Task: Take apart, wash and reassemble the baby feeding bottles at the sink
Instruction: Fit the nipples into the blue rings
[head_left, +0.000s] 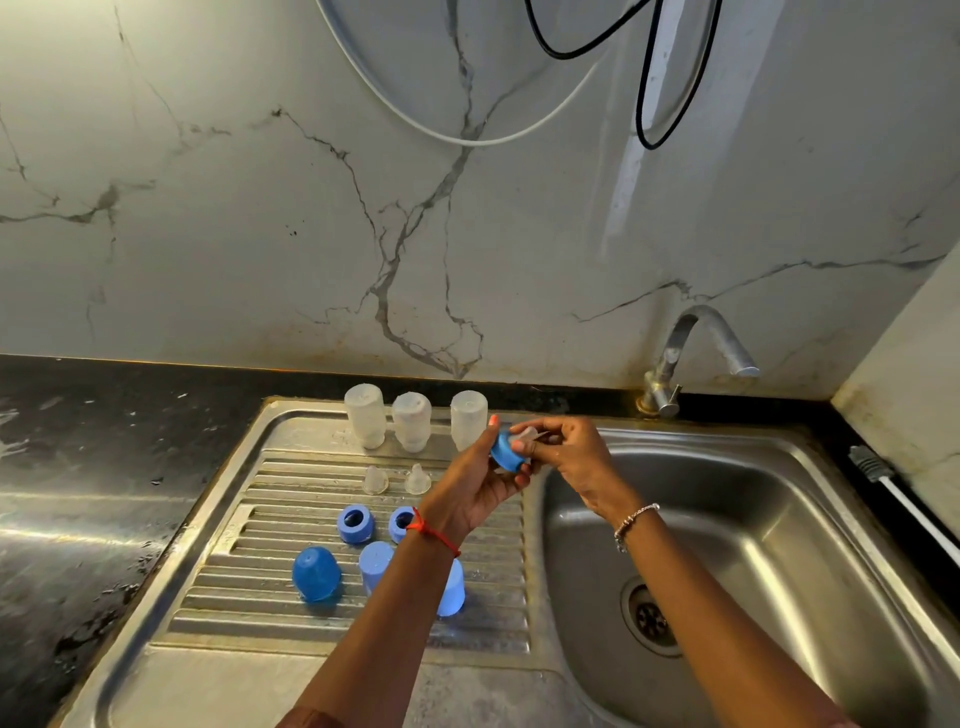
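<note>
My left hand (470, 493) grips a blue screw ring (505, 453) above the edge between drainboard and basin. My right hand (563, 451) pinches a clear silicone teat (523, 435) that sits in that ring. Three clear bottle bodies (410, 421) stand upside down at the back of the drainboard (249, 561). Two loose clear teats (396, 479) stand in front of them. Two more blue rings (355, 524) lie nearer me, one partly behind my left wrist. Three blue caps (316, 574) stand at the front, two partly hidden by my left forearm.
The steel sink basin (737, 519) with its drain (650, 619) lies to the right. A metal tap (691, 358) rises at the back. Dark wet counter (78, 493) spreads to the left. A brush handle (883, 480) lies on the right ledge. Cables hang on the marble wall.
</note>
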